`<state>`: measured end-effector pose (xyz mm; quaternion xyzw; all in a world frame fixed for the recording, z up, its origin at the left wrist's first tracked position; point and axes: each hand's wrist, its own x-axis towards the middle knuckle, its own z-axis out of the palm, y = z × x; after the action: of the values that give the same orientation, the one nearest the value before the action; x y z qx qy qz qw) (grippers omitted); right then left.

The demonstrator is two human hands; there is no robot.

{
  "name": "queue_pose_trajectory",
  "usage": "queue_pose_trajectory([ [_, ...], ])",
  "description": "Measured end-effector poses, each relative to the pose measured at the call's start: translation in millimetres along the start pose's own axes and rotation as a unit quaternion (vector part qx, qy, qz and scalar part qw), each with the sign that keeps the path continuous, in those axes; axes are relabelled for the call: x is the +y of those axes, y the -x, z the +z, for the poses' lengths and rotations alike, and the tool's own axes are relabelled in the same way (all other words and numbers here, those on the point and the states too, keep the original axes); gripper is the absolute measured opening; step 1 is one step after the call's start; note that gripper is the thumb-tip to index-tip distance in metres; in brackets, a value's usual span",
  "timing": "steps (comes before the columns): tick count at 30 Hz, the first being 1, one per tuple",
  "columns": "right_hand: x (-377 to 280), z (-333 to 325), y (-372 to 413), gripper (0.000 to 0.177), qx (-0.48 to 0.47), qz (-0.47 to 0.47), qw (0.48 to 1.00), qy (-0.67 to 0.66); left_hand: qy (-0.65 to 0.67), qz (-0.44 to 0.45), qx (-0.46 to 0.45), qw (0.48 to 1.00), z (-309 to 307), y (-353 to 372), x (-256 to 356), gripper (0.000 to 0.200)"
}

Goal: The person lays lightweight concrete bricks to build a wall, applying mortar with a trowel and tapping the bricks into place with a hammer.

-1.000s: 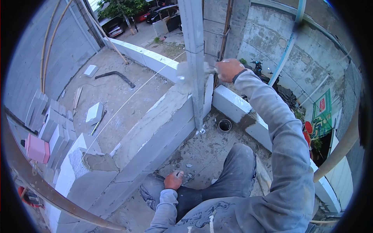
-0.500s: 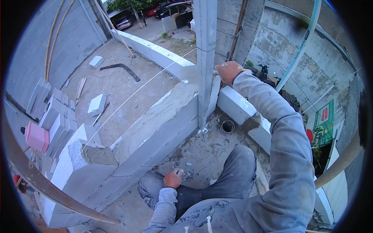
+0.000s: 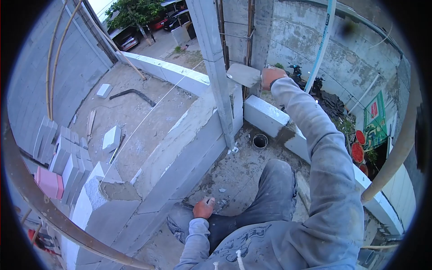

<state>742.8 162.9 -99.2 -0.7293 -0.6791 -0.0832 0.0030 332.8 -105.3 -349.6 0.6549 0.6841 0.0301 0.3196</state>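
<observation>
At the corner of the grey block wall rose a concrete post. A green banner hung at the far right, its writing unreadable. Just beside the post, a flat, mortar-grey trowel was clamped in the right hand. The left hand rested on the knee, its grip unclear.

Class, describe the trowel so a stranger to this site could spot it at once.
Find the tall grey post at the corner of the block wall. Beside it, the right hand holds the trowel: the only flat grey blade held in the air.
</observation>
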Motion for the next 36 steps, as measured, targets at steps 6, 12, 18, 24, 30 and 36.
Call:
queue_pose_trajectory([
  [6,-11.9,15.3,9.5,0.03,-0.105,0.018,0.99,-0.096,-0.004,-0.003,0.0,1.0,-2.4,-3.4,-1.1,0.039],
  [12,20.6,0.1,42.2,0.029,-0.146,0.042,0.983,-0.103,-0.018,-0.002,-0.008,1.0,-2.3,-4.0,-0.9,0.041],
  [18,7.3,14.7,34.5,0.03,-0.1,0.058,0.965,-0.235,-0.001,0.005,-0.017,1.0,3.3,-13.7,-2.8,0.042],
  [24,-45.2,65.7,-5.5,0.027,-0.044,0.052,0.927,-0.369,0.021,0.014,-0.02,0.999,4.8,-18.4,-0.5,0.042],
  [30,-37.3,74.7,14.4,0.033,-0.111,0.086,0.945,-0.296,-0.032,0.008,-0.011,0.999,2.6,-10.6,-6.2,0.042],
  [36,-24.8,108.3,63.5,0.024,-0.034,0.067,0.957,-0.279,-0.025,0.002,-0.025,0.999,2.0,-17.5,-12.1,0.043],
])
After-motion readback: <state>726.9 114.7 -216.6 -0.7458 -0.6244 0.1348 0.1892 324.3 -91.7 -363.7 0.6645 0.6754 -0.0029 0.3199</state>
